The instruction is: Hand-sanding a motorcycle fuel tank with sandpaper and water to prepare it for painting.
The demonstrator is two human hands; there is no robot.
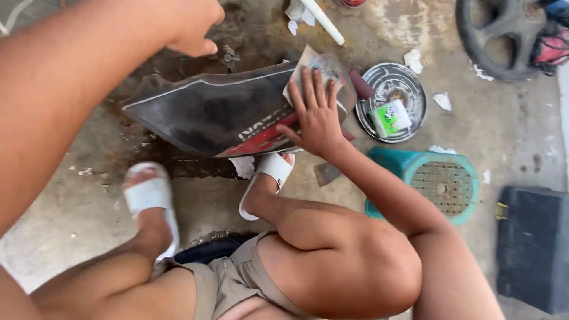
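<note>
From my seat I see the right hand [316, 112] at about one o'clock from frame centre, pressed flat with its fingers [308, 89] spread open on a grey sheet of sandpaper [323, 65]. The sheet lies against the right end of a black body panel [219, 112] with a red patch along its lower edge. The panel sits on the concrete floor [504, 124], stretching from ten o'clock towards the centre, with dark wet grime on the floor around it.

The left hand [192, 26] is up at eleven o'clock, above the panel's top edge, its fingers curled inward. I cannot tell whether they grip anything, and no contact with the panel shows.

Both feet wear white sandals: one [151, 201] at eight o'clock, the other [269, 178] just below centre, its toe close under the panel's lower edge.

At two o'clock a round metal lid [409, 83] lies on the floor, with a small green and white packet [390, 117] resting on it. Below that, at three o'clock, stands a teal plastic stool [391, 163] with a grid top. A black case [533, 249] sits at four o'clock, and a black wheel [504, 35] at the top right corner. A white tube [323, 22] lies at twelve o'clock, with scraps of torn paper [441, 101] scattered near the lid.
</note>
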